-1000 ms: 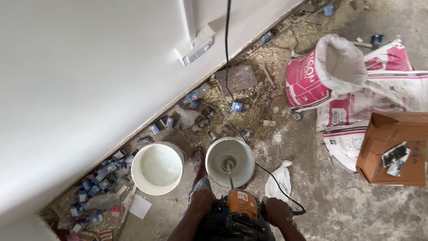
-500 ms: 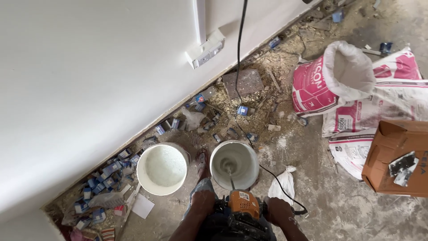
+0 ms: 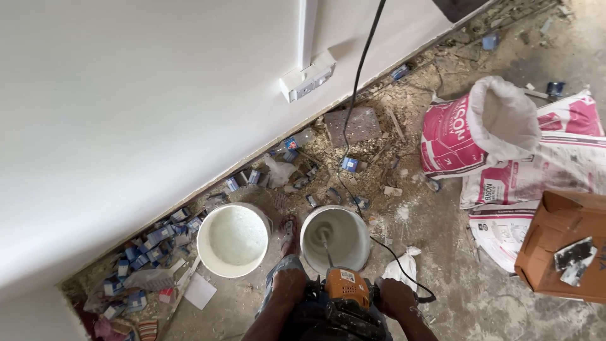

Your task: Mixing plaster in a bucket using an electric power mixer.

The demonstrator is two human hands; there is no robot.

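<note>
Two buckets stand side by side on the floor (image 3: 480,297) by the white wall (image 3: 126,95). Beyond them are pink-and-white sacks (image 3: 505,151), one open, and a brown carton (image 3: 562,246) at the right.

One left bucket (image 3: 233,240) is white inside and untouched. Its neighbour, the right bucket (image 3: 335,238), holds pale mix. Into it goes the shaft (image 3: 325,246) of my orange mixer (image 3: 345,292); its long axis runs from the motor near me, forward and down, paddle end pointing into the bucket, tilted slightly left. A black cord (image 3: 360,82) runs up the wall.

My left hand (image 3: 290,285) has its fingers wrapped tight on the mixer's left handle. My right hand (image 3: 396,297) is closed likewise on the right handle. A foot in a sandal (image 3: 288,235) sits between the buckets.
</note>
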